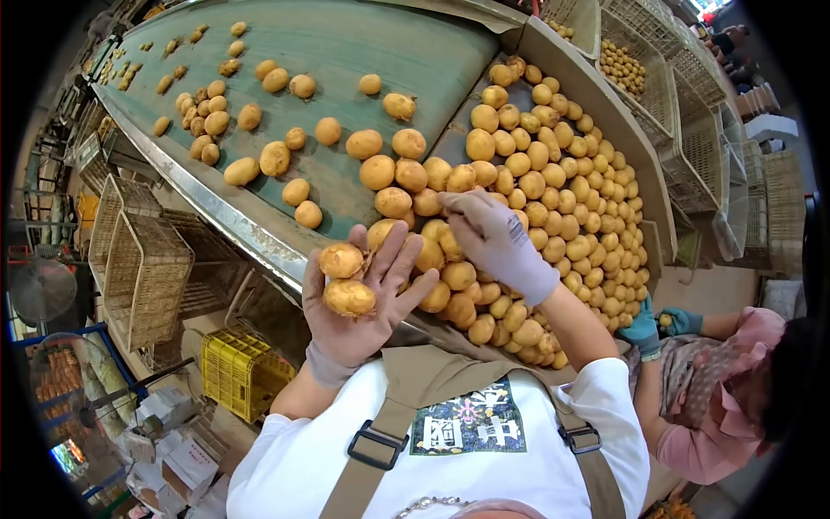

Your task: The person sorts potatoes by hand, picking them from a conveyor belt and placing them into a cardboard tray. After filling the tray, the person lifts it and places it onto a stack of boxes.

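We note the left hand (363, 324) near centre, palm up and fingers spread wide. A potato (341, 259) and a second potato (349, 297) rest on the palm, ungripped. The gloved right hand (493, 238) lies palm down on the heap of potatoes (553, 199), just right of the left hand; we cannot tell whether its fingers grip any. The green belt (346, 43) runs far left, carrying scattered potatoes. A co-worker's gloved hand (644, 333) touches the heap's near right edge.

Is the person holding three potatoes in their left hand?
No, only two potatoes lie on the open palm of the left hand.
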A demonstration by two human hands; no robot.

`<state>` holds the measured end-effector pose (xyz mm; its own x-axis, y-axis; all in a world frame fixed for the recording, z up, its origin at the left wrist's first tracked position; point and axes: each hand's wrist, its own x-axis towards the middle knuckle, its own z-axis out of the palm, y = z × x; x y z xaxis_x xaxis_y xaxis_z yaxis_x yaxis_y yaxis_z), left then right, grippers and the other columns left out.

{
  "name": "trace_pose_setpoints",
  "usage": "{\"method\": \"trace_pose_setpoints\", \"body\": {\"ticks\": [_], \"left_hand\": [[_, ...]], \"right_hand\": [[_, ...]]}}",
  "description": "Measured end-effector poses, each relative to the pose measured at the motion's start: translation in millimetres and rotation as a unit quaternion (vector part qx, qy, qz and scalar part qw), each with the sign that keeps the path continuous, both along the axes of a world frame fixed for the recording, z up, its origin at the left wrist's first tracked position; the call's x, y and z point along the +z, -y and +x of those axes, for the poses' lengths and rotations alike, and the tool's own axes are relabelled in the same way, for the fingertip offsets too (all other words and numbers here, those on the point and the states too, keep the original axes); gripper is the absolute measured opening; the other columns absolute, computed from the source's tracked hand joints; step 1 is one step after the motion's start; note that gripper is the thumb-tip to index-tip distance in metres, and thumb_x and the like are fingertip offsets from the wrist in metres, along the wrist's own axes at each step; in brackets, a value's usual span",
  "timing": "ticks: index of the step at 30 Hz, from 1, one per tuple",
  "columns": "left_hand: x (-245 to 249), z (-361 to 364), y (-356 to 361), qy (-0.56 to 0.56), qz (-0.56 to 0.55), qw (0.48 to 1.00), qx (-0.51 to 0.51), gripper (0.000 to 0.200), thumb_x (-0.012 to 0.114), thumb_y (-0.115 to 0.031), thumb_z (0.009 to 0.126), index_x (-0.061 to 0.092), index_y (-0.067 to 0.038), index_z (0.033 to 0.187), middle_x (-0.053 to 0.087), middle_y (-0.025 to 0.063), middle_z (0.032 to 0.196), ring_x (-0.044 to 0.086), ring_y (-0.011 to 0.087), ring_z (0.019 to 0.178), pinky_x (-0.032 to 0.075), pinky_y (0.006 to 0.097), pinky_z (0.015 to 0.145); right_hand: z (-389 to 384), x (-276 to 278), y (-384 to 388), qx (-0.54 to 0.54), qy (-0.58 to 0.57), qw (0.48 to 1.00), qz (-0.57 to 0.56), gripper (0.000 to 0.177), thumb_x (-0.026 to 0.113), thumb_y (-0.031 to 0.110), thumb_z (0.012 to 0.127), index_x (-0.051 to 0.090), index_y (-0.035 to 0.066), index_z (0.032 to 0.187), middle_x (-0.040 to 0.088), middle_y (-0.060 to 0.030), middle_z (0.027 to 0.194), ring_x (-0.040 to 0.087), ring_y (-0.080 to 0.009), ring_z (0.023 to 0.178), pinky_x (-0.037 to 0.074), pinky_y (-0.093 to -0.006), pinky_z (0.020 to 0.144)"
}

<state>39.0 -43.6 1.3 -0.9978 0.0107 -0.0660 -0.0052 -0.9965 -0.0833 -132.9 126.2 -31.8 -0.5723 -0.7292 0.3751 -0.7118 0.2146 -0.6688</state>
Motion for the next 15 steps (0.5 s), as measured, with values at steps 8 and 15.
{"method": "trace_pose_setpoints", "body": {"ticks": [8, 15], "left_hand": [[4.7, -0.3, -1.0, 0.033, 0.049, 0.998, -0.007, 0.053, 0.052, -0.047, 0.100, 0.062, -0.011, 0.137, 0.036, 0.0187, 0.161, 0.026, 0.0336, 0.153, 0.011, 0.0559, 0.127], [1.1, -8.8, -10.3, 0.031, 0.003, 0.999, -0.044, 0.051, 0.056, -0.045, 0.099, 0.062, -0.011, 0.136, 0.038, 0.0201, 0.160, 0.027, 0.0338, 0.153, 0.013, 0.0548, 0.127]], "right_hand": [[17.3, 13.3, -27.2, -0.046, 0.029, 0.978, 0.204, 0.032, 0.068, 0.020, 0.086, 0.066, 0.010, 0.116, 0.061, -0.0151, 0.114, 0.067, -0.0331, 0.095, 0.056, -0.0425, 0.080], [10.1, 38.0, -28.7, 0.012, 0.124, 0.990, -0.062, 0.030, 0.070, 0.000, 0.085, 0.068, 0.004, 0.115, 0.062, -0.0092, 0.113, 0.065, -0.0152, 0.086, 0.053, -0.0251, 0.073]]}}
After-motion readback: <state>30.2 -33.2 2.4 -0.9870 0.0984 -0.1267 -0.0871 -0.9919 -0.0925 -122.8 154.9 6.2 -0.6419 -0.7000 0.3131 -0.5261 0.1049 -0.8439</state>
